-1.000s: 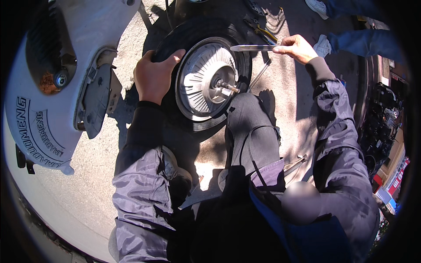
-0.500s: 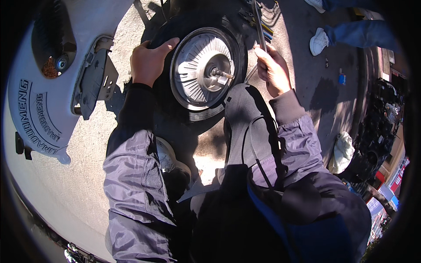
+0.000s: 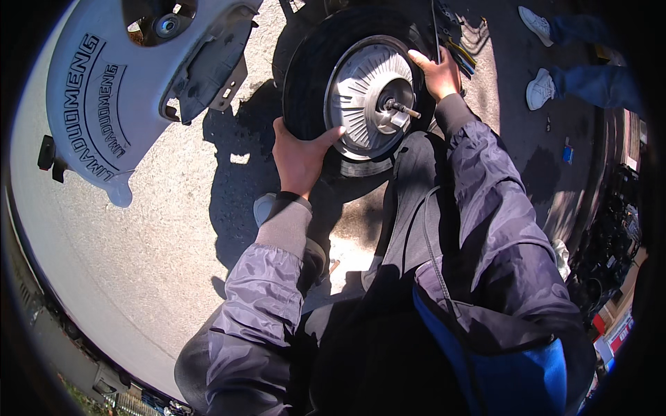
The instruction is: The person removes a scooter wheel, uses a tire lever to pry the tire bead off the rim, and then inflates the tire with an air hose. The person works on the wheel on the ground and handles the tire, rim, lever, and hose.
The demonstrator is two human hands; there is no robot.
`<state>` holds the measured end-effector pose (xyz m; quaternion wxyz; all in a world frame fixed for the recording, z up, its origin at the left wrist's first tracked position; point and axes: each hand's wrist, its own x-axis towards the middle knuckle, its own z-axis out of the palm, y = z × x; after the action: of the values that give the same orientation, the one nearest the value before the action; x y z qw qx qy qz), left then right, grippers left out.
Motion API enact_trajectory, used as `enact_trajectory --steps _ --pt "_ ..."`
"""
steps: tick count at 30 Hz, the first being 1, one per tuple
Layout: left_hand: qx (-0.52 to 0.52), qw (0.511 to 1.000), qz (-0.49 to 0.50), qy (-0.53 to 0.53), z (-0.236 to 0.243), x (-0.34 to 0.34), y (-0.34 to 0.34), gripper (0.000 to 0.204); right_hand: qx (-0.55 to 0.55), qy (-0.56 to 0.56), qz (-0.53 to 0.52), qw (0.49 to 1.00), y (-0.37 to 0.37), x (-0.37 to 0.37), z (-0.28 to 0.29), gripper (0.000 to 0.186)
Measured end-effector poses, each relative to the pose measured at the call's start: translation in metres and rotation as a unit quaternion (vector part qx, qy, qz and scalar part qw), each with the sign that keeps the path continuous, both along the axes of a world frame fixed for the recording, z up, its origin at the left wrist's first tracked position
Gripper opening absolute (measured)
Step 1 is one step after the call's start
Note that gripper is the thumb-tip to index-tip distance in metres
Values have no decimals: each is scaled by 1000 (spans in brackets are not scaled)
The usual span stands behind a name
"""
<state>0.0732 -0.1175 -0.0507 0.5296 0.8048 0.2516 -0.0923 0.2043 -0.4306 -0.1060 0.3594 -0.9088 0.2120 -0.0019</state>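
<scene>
Sunlit pavmt. (image 3: 173, 229), scooter body (image 3: 139, 59), wheel (image 3: 354, 97) & tools (image 3: 460, 54) show outdoor veh. repair spot.

Wheel (image 3: 357, 97) and tools (image 3: 462, 54) on pavement (image 3: 173, 229)

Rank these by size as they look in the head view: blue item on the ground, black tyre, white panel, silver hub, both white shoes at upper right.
1. White panel
2. Black tyre
3. Silver hub
4. White shoes: too alike to rank against each other
5. Blue item

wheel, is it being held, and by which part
The left hand holds the wheel by its lower-left edge; the right hand touches its upper-right side, grip unclear.
</scene>
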Motion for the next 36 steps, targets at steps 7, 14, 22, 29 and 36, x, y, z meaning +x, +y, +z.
enact_trajectory --steps 7,14,22,29,36 --pt "-62 998 7 -23 -31 1 4 71 16 13 -3 1000 3 4 -3 83" --pt "-127 991 -10 -49 -41 3 10 74 18 10 -1 1000 -1 3 -8 90" --pt "-293 953 6 72 -44 -48 2 83 -9 8 27 1000 -3 2 -7 95" --pt "-298 945 123 -50 -77 -71 -24 74 -22 -1 28 999 -5 1 -9 100" --pt "-329 936 117 51 -66 -62 -17 71 -9 37 3 999 0 0 0 100"
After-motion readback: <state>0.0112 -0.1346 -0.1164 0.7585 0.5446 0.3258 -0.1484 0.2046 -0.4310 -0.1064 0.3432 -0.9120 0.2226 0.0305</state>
